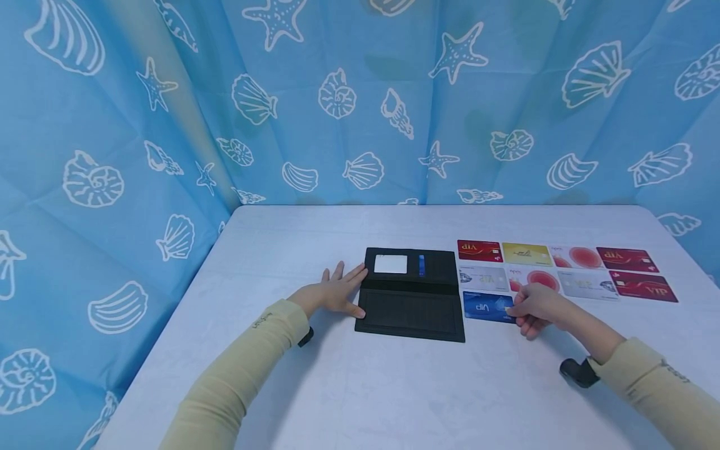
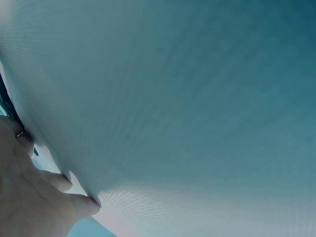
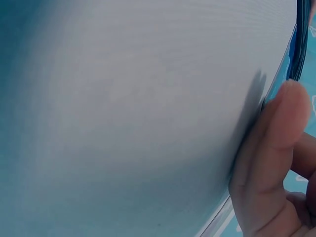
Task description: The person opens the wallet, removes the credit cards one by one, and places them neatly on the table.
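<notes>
An unfolded black wallet (image 1: 409, 312) lies flat on the white table. Its far half has a white rectangle (image 1: 390, 264) and a narrow blue strip (image 1: 422, 265) showing. My left hand (image 1: 336, 292) rests at the wallet's left edge with fingers spread, thumb and fingertips touching it; in the left wrist view that hand (image 2: 34, 192) is low at the left. To the wallet's right lies a blue VIP card (image 1: 485, 306). My right hand (image 1: 541, 307) pinches the card's right end, other fingers curled; in the right wrist view, fingers (image 3: 279, 123) partly hide the card.
Beyond the blue card, several cards lie in two rows: red (image 1: 478, 250), gold (image 1: 525, 254), silver (image 1: 587, 284) and pink-patterned (image 1: 540, 280) ones among them. A blue shell-print curtain (image 1: 349, 125) hangs behind the table (image 1: 394, 394) and along its left side.
</notes>
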